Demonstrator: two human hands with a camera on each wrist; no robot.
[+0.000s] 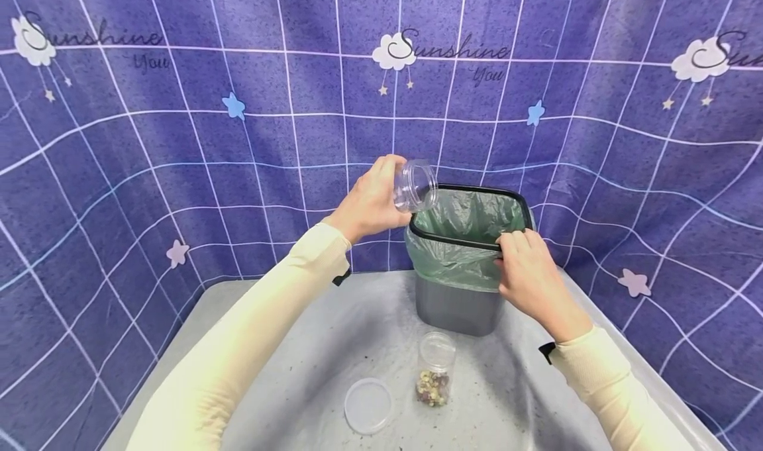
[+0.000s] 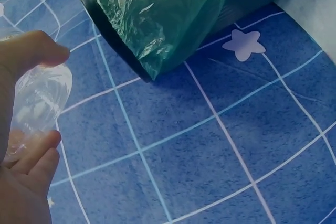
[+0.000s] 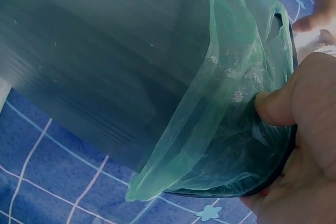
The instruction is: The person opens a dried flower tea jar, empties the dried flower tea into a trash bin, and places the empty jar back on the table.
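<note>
My left hand point(image 1: 372, 199) grips a clear plastic jar point(image 1: 415, 186), tipped on its side with its mouth toward the bin at the left of the rim. No contents show in this jar. In the left wrist view, thumb and fingers wrap the jar point(image 2: 39, 100). A grey trash bin point(image 1: 456, 305) wears a green plastic liner point(image 1: 453, 265) folded over its black rim point(image 1: 477, 188). My right hand point(image 1: 530, 272) holds the near right part of that rim; in the right wrist view its thumb point(image 3: 275, 106) presses the liner from outside.
A second clear jar point(image 1: 437, 355), holding mixed dried bits point(image 1: 432, 389), stands on the grey surface point(image 1: 316, 351) before the bin. Left of it lies a round translucent lid point(image 1: 368, 406). A purple grid-patterned curtain point(image 1: 310, 126) rises behind and on both sides.
</note>
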